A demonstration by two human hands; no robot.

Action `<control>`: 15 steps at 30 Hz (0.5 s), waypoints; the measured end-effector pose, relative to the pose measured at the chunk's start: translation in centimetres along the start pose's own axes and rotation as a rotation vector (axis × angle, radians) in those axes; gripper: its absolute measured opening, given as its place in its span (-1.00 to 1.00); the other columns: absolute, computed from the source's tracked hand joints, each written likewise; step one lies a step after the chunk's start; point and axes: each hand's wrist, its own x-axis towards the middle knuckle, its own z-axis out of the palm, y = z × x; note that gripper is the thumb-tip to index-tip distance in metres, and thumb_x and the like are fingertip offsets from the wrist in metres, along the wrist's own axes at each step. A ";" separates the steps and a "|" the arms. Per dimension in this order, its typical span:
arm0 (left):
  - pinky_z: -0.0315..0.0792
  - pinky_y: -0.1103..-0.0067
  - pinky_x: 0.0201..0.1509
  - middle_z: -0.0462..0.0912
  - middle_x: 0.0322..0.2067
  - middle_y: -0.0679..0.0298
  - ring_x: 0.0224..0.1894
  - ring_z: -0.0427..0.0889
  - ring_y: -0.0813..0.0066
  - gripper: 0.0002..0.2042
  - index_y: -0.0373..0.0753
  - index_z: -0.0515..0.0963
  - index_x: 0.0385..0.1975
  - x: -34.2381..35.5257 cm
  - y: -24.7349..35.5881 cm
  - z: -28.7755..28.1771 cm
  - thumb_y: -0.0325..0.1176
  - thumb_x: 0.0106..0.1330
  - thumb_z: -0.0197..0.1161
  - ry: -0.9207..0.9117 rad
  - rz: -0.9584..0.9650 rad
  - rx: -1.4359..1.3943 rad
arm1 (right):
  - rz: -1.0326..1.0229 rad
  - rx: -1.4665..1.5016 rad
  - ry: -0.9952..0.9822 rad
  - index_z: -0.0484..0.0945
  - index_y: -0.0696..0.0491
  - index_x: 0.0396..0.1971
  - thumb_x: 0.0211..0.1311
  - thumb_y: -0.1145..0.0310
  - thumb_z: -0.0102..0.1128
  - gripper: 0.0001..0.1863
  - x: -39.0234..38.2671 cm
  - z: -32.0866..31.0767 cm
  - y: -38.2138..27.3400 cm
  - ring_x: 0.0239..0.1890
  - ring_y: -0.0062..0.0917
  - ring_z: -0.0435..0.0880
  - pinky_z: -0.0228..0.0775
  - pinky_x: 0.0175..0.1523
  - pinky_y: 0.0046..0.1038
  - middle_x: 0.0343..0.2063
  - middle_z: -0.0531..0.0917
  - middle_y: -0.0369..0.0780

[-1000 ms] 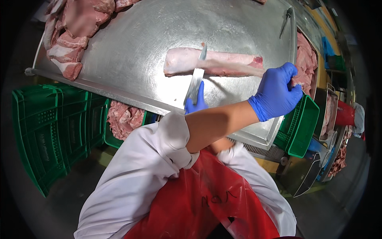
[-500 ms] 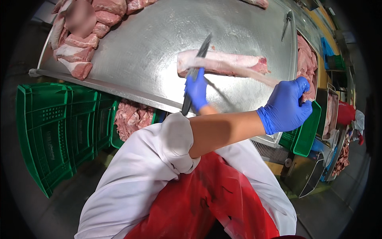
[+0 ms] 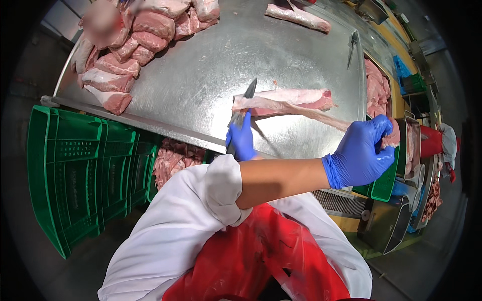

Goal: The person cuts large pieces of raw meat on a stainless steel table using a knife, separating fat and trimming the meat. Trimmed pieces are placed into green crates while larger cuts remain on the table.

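My left arm crosses over to the right, and my left hand (image 3: pixel 359 154), in a blue glove, is closed on one end of a long pale strip of meat trimming (image 3: pixel 306 113). The strip stretches left to the near end of a long pink-and-white slab of meat (image 3: pixel 306 96) on the steel table (image 3: pixel 196 65). Under my left forearm, my right hand (image 3: pixel 242 139), also in a blue glove, grips a knife (image 3: pixel 250 89). Its blade points away from me and sits at the slab's left end, partly covered by the strip. The knife's dark handle is partly hidden.
Large meat pieces (image 3: pixel 153 25) pile up at the far left. Another meat length (image 3: pixel 298 19) lies at the back, and a second knife (image 3: pixel 353 49) near the table's right edge. Green crates (image 3: pixel 88 165) stand at left; a meat-filled container (image 3: pixel 376 88) is at right. A person in red (image 3: pixel 433 140) stands beyond.
My view has shifted, so the table appears lower. The knife blade has moved toward the slab's left end, and more of the strip hangs loose. Both hands keep their grip.
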 end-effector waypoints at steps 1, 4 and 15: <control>0.29 0.64 -0.48 0.37 -0.62 0.35 -0.52 0.30 0.76 -0.86 -0.34 0.40 -0.36 -0.1 0.0 0.2 -0.55 0.12 0.21 -0.020 0.008 -0.059 | 0.185 0.131 -0.131 0.16 0.01 0.27 0.37 0.44 0.00 -0.50 3.9 -0.1 -1.6 -0.65 -0.58 0.50 0.42 -0.58 -0.49 -0.51 0.51 -0.23; 0.31 0.63 -0.43 0.39 -0.59 0.34 -0.49 0.30 0.74 -0.86 -0.35 0.40 -0.35 0.7 0.3 1.6 -0.56 0.11 0.19 -0.077 0.060 -0.169 | 0.110 0.177 -0.028 0.28 0.02 0.22 0.36 0.48 0.00 -0.56 2.9 2.2 -3.0 -0.64 -0.54 0.54 0.40 -0.61 -0.48 -0.59 0.50 -0.25; 0.52 0.52 -0.40 0.62 -0.55 0.20 -0.48 0.62 0.54 -0.79 -0.35 0.62 -0.33 11.9 4.6 6.3 -0.32 0.15 0.32 -0.314 0.067 0.015 | -0.117 -0.291 -0.726 -0.02 -0.23 0.51 0.28 0.40 0.01 -0.20 0.0 -9.8 -9.8 -0.59 -0.58 0.54 0.47 -0.35 -0.43 -0.58 0.59 -0.23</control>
